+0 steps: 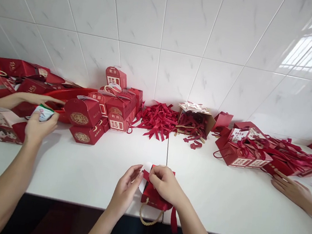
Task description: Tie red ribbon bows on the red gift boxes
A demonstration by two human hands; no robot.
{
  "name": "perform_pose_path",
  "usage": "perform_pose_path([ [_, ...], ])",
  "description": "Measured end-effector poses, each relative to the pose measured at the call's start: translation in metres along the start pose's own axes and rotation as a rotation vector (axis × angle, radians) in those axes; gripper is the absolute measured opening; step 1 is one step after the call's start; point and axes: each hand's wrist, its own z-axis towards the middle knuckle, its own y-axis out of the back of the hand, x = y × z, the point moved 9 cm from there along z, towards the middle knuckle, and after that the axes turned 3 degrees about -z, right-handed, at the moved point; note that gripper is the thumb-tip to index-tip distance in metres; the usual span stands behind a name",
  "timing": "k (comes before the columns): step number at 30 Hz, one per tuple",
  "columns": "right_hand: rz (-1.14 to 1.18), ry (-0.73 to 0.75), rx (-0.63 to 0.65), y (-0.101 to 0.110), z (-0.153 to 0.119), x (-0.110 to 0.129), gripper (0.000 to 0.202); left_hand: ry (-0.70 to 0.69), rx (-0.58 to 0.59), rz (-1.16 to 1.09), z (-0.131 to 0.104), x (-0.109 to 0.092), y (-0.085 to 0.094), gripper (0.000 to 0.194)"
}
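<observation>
A small red gift box lies near the front edge of the white table, with a twisted beige cord handle hanging over the edge and a red ribbon trailing at its right. My left hand pinches the box's raised flap, whose white inner side shows. From the right, my right hand closes over the top of the box, its fingertips at the same flap and the ribbon. Its palm hides part of the box.
Stacked red boxes stand left of centre. Behind my hands lie a ribbon pile and an open carton of red tags. Ribboned boxes sit at right. Another person's hands work at left, one holding a packet; another hand rests far right.
</observation>
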Motion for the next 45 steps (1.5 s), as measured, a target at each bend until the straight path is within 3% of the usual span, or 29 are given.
perform_pose_path([
  [10, -0.087, 0.005, 0.020, 0.001, 0.011, 0.001, 0.020, -0.035, 0.126, 0.071, 0.013, -0.013, -0.010, 0.037],
  [13, -0.032, 0.001, 0.026, 0.002, 0.012, 0.000, 0.021, -0.036, 0.190, 0.040, 0.018, -0.016, -0.014, 0.040],
  [16, 0.127, 0.029, -0.021, 0.015, 0.005, 0.000, 0.015, 0.016, 0.211, -0.057, 0.019, -0.006, -0.008, 0.039],
  [20, 0.319, 0.119, -0.327, 0.063, -0.021, -0.013, 0.019, 0.098, 0.107, -0.165, 0.020, 0.026, 0.017, 0.037],
  [24, 0.306, -0.030, -0.478, 0.090, -0.050, -0.054, 0.024, 0.119, 0.018, -0.116, 0.018, 0.049, 0.038, 0.038],
  [27, 0.257, -0.088, -0.425, 0.085, -0.062, -0.070, 0.028, 0.020, -0.049, 0.238, 0.016, 0.042, 0.063, 0.039],
  [29, 0.234, -0.111, -0.371, 0.076, -0.068, -0.075, 0.030, -0.034, -0.199, 0.630, 0.014, 0.030, 0.094, 0.036],
  [31, 0.232, -0.140, -0.346, 0.066, -0.073, -0.080, 0.032, -0.004, -0.394, 0.981, 0.012, 0.021, 0.127, 0.029],
  [33, 0.255, -0.154, -0.323, 0.056, -0.075, -0.083, 0.033, 0.016, -0.552, 1.112, 0.011, 0.011, 0.148, 0.025],
  [34, 0.275, -0.152, -0.300, 0.049, -0.075, -0.084, 0.033, -0.019, -0.577, 1.071, 0.013, 0.006, 0.148, 0.025],
  [36, 0.317, -0.139, -0.256, 0.037, -0.072, -0.084, 0.032, -0.131, -0.489, 0.830, 0.022, -0.001, 0.129, 0.026],
  [38, 0.372, -0.139, -0.239, 0.029, -0.067, -0.085, 0.031, -0.172, -0.266, 0.510, 0.032, -0.002, 0.088, 0.029],
  [42, 0.590, -0.188, -0.169, 0.014, -0.061, -0.086, 0.031, -0.065, 0.103, 0.165, 0.031, 0.006, 0.001, 0.031],
  [45, 0.732, -0.225, -0.156, 0.015, -0.061, -0.085, 0.032, 0.022, 0.219, 0.096, 0.018, 0.017, -0.032, 0.030],
])
